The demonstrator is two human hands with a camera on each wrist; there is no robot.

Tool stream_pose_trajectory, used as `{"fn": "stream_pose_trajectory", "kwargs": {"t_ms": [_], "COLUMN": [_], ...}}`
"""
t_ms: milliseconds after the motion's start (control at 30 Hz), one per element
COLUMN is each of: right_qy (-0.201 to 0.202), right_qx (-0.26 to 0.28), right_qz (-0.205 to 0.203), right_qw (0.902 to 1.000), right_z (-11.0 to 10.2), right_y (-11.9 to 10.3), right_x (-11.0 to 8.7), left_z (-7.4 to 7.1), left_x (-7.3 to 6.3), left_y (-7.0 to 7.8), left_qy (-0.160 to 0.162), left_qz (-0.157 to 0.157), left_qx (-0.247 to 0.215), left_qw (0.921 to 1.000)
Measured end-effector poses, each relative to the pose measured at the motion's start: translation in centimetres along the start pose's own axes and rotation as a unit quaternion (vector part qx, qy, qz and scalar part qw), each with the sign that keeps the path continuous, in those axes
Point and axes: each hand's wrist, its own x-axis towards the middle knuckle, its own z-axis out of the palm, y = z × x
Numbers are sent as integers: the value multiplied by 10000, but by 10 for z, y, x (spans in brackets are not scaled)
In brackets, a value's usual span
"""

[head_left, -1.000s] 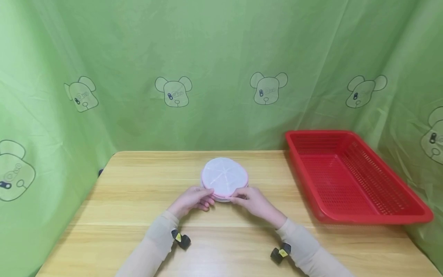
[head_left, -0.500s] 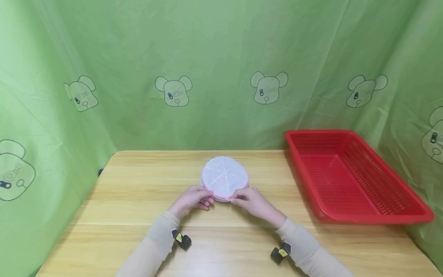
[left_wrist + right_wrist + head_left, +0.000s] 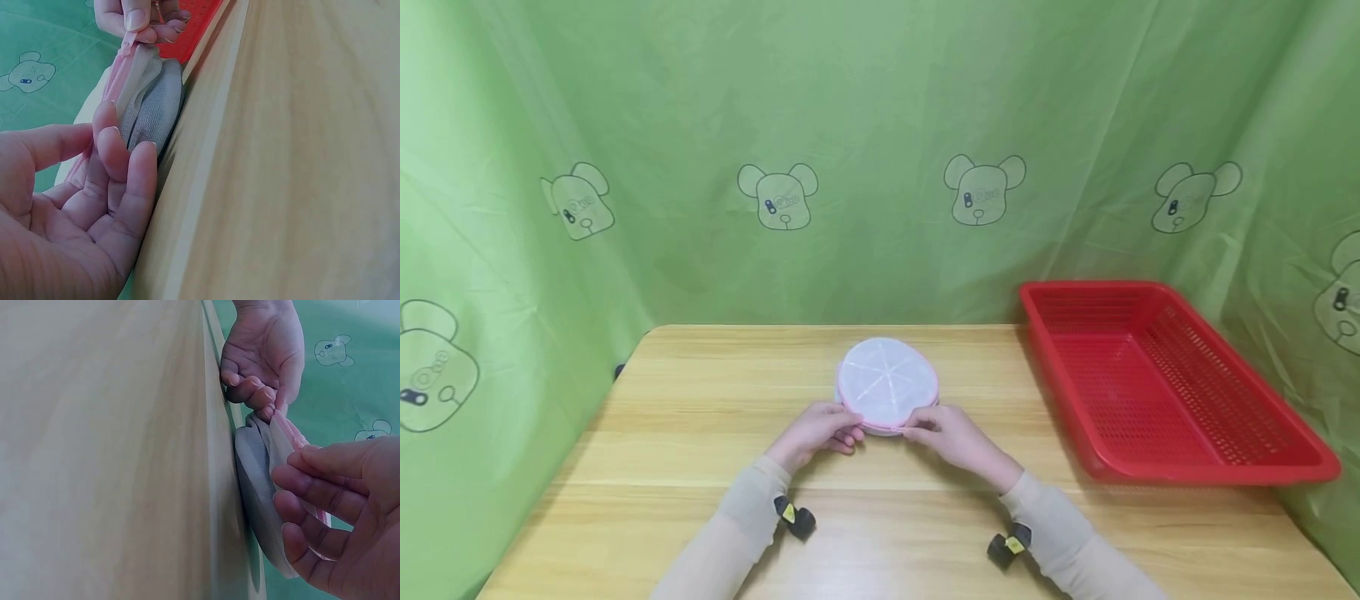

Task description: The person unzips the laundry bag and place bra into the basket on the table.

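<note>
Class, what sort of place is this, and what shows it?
Likely a recording booth: green printed cloth hangs behind and beside the wooden table, and black devices sit at both wrists.

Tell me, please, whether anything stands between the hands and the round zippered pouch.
Nothing visible does: the left hand and right hand both pinch the pouch at its near edge, along the pink zipper. The red basket stands apart, off to the right.

Wooden table [image 3: 700,375]; red perforated basket [image 3: 1217,475] on its right; green animal-print curtain [image 3: 880,83] behind.
</note>
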Motion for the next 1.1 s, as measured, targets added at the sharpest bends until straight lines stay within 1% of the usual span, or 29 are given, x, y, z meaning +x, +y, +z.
{"fn": "stream_pose_trajectory", "kwargs": {"t_ms": [133,367,500,667,867,1100], "right_qy": [7,119,141,114,42,257], "right_qx": [66,79,123,174,103,14], "right_qz": [82,13,42,77,46,101], "right_qw": [9999,9999,9998,9998,9999,9996], "right_z": [-4,-14,-19,-23,-26,-35], "right_y": [1,3,5,7,10,14], "right_x": [0,0,0,0,0,-1], "left_z": [0,-1,-1,-1,-1,-2], "left_x": [0,0,-1,0,-1,-2], "left_y": [0,1,1,0,0,2], "left_qy": [-8,-9,-8,-15,-19,-13], "left_qz": [-2,-39,-58,-73,-65,-39], "left_qx": [-33,-62,-53,-59,-102,-133], "left_qw": [10000,10000,10000,10000,9999,9999]}}
